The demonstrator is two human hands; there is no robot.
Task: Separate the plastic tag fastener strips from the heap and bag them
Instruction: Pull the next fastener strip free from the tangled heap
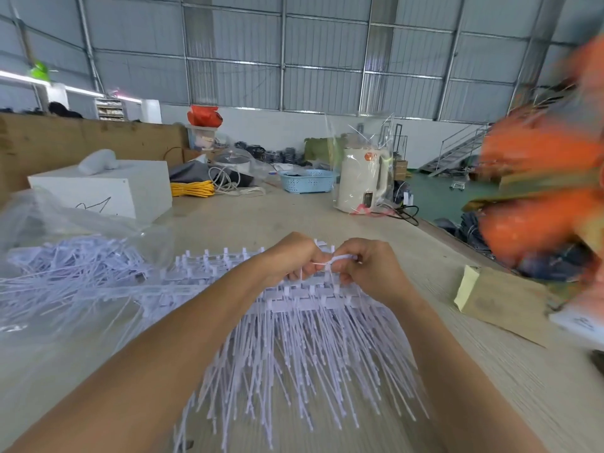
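Head view, frame centre: left hand (292,256) and right hand (367,268) side by side, fingers curled, both pinching one white tag fastener strip (333,260) above the fastener heap (294,338) on the wooden table (490,387). Left of frame: clear plastic bag (75,256) holding more fasteners. Upper right: white kettle (359,181) in plastic wrap.

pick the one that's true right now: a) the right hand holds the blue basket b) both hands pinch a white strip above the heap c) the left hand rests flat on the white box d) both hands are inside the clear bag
b: the left hand and right hand meet over the heap, their fingers pinching one white strip between them.
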